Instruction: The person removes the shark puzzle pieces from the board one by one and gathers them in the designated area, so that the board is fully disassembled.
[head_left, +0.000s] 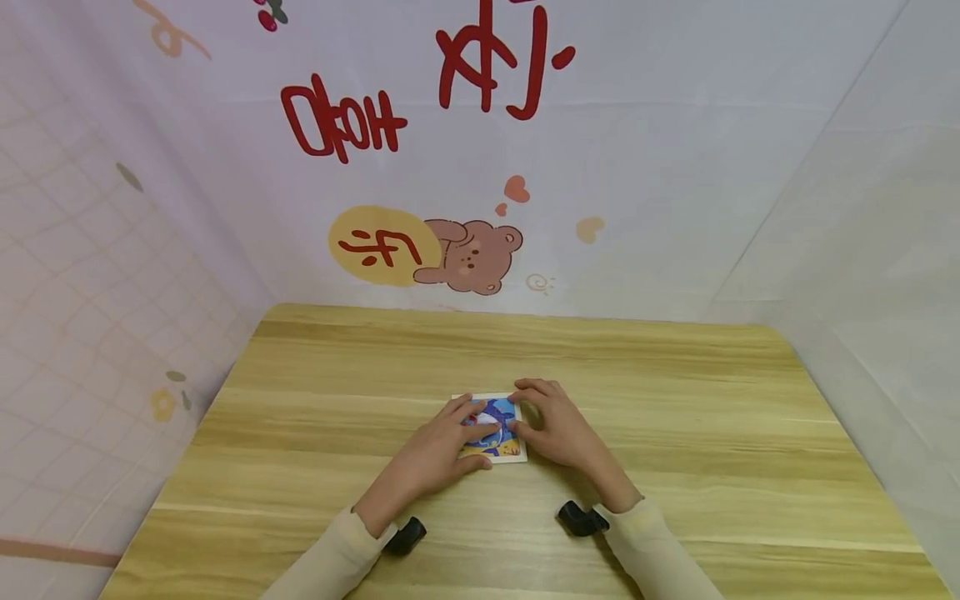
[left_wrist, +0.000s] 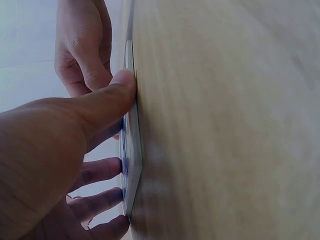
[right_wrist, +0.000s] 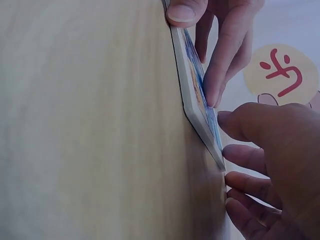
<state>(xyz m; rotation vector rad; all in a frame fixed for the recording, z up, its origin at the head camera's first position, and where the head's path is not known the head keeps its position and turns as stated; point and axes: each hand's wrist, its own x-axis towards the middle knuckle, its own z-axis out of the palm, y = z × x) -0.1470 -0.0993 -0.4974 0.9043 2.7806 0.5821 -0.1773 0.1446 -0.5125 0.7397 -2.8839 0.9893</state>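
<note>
A small square picture puzzle point(head_left: 510, 449) with a white border lies flat on the table, showing a blue sea animal above a yellow patch. My left hand point(head_left: 442, 446) rests over its left part. In the left wrist view, that hand's thumb point(left_wrist: 112, 97) lies along the near edge, while its other fingertips touch the picture side of the puzzle point(left_wrist: 133, 165). At the right side is my right hand point(head_left: 558, 425), thumb and index finger at the border. The right wrist view has the right hand's remaining fingers point(right_wrist: 247, 187) loosely bent beside the puzzle's corner point(right_wrist: 202, 117).
The wood-grain table point(head_left: 337, 358) extends around both hands. Behind it hangs a white cloth backdrop point(head_left: 660, 167) with red lettering and a printed bear point(head_left: 480, 258). Black wrist devices point(head_left: 405, 537) sit under the cream sleeves point(head_left: 330, 558).
</note>
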